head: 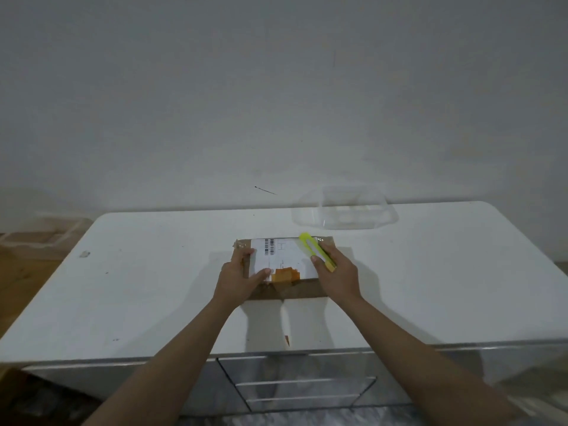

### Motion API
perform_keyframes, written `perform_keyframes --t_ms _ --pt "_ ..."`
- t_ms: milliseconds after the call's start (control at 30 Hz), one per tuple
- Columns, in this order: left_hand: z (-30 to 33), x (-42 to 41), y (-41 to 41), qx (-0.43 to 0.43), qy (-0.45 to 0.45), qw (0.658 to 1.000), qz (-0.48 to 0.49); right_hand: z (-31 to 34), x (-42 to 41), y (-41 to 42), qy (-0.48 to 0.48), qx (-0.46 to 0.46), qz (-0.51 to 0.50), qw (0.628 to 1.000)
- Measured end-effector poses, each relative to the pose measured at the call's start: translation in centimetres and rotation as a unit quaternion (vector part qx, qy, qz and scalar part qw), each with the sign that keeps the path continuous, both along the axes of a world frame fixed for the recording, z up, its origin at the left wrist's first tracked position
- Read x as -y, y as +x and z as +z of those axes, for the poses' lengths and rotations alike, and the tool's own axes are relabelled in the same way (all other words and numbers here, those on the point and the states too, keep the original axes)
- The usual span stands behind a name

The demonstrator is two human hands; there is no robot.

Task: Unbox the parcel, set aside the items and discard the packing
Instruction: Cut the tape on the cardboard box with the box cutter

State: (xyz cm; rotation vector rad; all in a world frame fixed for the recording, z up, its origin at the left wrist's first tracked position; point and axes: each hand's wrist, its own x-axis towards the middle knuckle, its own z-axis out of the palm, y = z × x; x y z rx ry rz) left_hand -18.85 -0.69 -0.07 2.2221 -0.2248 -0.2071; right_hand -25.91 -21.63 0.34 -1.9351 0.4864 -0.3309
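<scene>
A white desk (153, 287) fills the lower half of the frame, with drawers seen below its front edge. A clear plastic tub (344, 210) is set at the upper right of the desk, well apart from the work. The parcel (285, 265), a flat brown cardboard box bearing a white label and orange tape, lies at the centre of the frame and is not yet opened. It is steadied at its left edge by the left hand (242, 278), whose fingers and thumb are curled over the box. A yellow-green cutter (316, 250) is gripped in the right hand (335, 272) and laid across the parcel's upper right corner. Risk is judged thus: the steadying fingers may be nicked should the blade slip along the tape, and the contents scored if it is pressed too deep.
</scene>
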Motion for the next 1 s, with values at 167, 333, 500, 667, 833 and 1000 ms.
perform_keyframes --t_ms 167,333,500,667,833,1000 --pt "-0.8 0.0 0.1 0.008 0.084 0.996 0.018 -0.7 -0.5 0.3 -0.006 -0.005 -0.023 1.000" --pt "0.4 0.6 -0.1 0.075 0.194 0.978 0.020 0.7 0.1 -0.4 -0.083 0.131 -0.129 0.979" --pt "1.7 3.6 -0.7 0.187 0.212 0.957 -0.059 2.0 2.0 -0.4 -0.052 0.110 -0.092 0.988" --pt "1.3 7.3 -0.6 0.208 0.231 0.936 -0.167 2.4 3.5 -0.4 -0.048 0.061 -0.071 0.995" --pt "-0.5 8.1 -0.3 0.174 0.259 0.932 -0.184 2.3 5.2 -0.5 0.025 0.013 -0.088 0.996" --pt "-1.0 8.1 -0.4 0.184 0.274 0.926 -0.182 2.3 5.9 -1.4 0.060 -0.004 -0.098 0.993"
